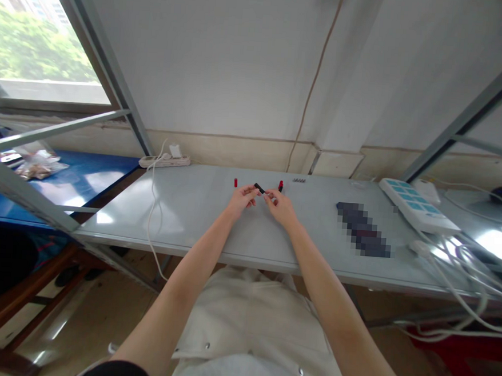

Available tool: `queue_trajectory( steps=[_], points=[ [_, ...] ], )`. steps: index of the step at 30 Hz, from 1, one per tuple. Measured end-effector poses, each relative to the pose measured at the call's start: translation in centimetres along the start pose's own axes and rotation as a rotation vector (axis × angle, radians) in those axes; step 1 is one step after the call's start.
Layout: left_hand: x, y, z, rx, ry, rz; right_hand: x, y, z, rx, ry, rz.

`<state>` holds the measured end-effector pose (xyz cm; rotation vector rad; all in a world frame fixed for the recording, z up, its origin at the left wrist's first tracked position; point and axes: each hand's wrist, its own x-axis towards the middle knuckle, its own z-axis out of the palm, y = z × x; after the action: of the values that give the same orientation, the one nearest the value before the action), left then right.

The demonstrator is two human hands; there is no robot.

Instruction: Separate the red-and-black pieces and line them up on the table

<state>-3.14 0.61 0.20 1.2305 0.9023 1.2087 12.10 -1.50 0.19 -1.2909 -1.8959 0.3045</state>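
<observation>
Over the middle of the grey table, a small black tube slants between my two hands; its exact kind is too small to tell. The fingers of my left hand pinch its left side, closed around it. From the right, my right hand is also closed, with its fingertips on the tube's lower end. A short red cap-like piece stands upright on the table behind my left hand. Just beyond my right hand is a red-and-black piece, partly hidden by the fingers. Something reddish shows under my left fingers, mostly covered.
A small dark row of pieces lies farther back. At right are a blurred-out dark object, a large white power strip and tangled white cables. Another power strip trails a cord at left. Metal posts frame both sides.
</observation>
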Motion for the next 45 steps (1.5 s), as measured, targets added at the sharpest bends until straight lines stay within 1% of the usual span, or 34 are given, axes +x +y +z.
queue_trajectory(
  steps=[2,5,13,15,18,20,22,25,29,32,35,37,40,45],
  points=[
    [0.0,0.0,0.0,0.033,-0.013,-0.001,0.0,0.0,0.0,-0.003,0.012,-0.018],
    [0.0,0.0,0.0,0.056,0.001,0.010,-0.1,0.0,-0.1,0.003,0.029,-0.043],
    [-0.1,0.1,0.3,0.096,0.065,0.027,0.1,0.5,0.4,-0.012,-0.010,-0.027],
    [-0.1,0.1,0.3,0.112,0.104,0.041,0.2,0.8,0.5,-0.030,-0.020,-0.030],
    [0.0,0.2,0.2,0.137,0.229,0.048,0.2,1.2,0.3,-0.081,-0.028,-0.067],
    [0.1,0.4,0.1,0.160,0.307,0.056,0.1,1.5,-0.2,-0.125,-0.032,-0.075],
    [0.1,0.4,0.1,0.201,0.333,0.082,0.0,1.8,-0.9,-0.158,-0.058,-0.035],
    [-0.1,0.2,0.3,0.329,0.293,0.148,-0.3,2.3,-2.2,-0.161,-0.103,0.098],
    [-0.3,-0.6,1.1,0.509,0.225,0.247,-0.5,3.0,-3.1,-0.190,-0.074,0.299],
    [-0.1,-1.4,2.0,0.599,0.149,0.263,-0.4,3.1,-3.3,-0.262,-0.049,0.389],
    [0.4,-1.9,3.0,0.706,0.049,0.259,-0.4,3.0,-3.2,-0.322,-0.023,0.443],
    [1.0,-2.2,3.7,0.770,0.014,0.270,-0.3,2.9,-3.1,-0.364,0.004,0.461],
    [2.1,-2.5,4.6,0.852,0.032,0.268,-0.3,2.9,-2.9,-0.415,0.040,0.467],
    [3.4,-2.6,5.9,0.951,0.056,0.258,-0.3,3.2,-2.6,-0.464,0.054,0.498]
  ],
)
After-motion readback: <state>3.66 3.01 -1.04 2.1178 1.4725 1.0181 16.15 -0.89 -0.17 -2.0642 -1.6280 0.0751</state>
